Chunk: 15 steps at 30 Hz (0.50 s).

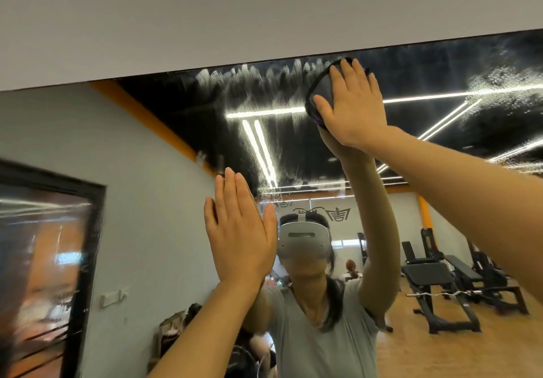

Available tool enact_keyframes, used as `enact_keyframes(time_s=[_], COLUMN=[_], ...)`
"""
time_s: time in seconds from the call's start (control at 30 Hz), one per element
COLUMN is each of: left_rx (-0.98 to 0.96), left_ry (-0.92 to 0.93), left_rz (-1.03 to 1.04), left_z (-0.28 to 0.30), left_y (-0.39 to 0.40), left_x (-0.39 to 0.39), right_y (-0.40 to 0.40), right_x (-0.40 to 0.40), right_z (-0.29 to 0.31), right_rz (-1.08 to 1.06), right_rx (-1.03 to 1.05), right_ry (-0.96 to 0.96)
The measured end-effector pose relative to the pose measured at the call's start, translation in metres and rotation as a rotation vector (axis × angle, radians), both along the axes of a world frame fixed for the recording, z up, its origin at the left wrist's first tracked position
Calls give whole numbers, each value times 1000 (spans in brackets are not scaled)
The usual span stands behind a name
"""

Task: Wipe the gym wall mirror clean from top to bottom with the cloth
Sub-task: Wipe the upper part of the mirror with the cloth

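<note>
The wall mirror (182, 130) fills most of the head view, its top edge running under a grey wall. White smears streak the glass along that top edge. My right hand (352, 107) presses a dark cloth (321, 89) flat against the mirror just below the top edge, fingers straight and spread. Lower and to the left, my left hand (238, 230) lies flat on the glass with straight fingers and holds nothing. My reflection stands behind both arms.
The grey wall (205, 10) borders the mirror above. Reflected in the glass are weight benches (435, 277), a barbell on a wooden floor, ceiling light strips and a dark-framed door (50, 260) at the left.
</note>
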<state>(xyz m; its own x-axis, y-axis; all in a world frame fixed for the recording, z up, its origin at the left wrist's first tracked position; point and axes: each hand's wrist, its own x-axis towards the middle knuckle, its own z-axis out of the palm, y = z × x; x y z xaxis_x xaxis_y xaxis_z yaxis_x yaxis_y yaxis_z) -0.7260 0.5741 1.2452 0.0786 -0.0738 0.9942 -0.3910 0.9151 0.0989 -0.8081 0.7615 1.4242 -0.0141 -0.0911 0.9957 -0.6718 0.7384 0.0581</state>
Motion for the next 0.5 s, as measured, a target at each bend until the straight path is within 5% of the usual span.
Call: enact_keyframes(time_s=[0.27,0.5], left_rx=[-2,-6], left_ry=[12,12], left_rz=[-35,-39], left_z=[1,1], left_y=[2,2], left_x=[2,2], right_y=[6,5], right_x=[-7,-10], right_z=[-79,-61], right_rz=[10,24], right_rx=[-22,-31], right_ry=[-2,11])
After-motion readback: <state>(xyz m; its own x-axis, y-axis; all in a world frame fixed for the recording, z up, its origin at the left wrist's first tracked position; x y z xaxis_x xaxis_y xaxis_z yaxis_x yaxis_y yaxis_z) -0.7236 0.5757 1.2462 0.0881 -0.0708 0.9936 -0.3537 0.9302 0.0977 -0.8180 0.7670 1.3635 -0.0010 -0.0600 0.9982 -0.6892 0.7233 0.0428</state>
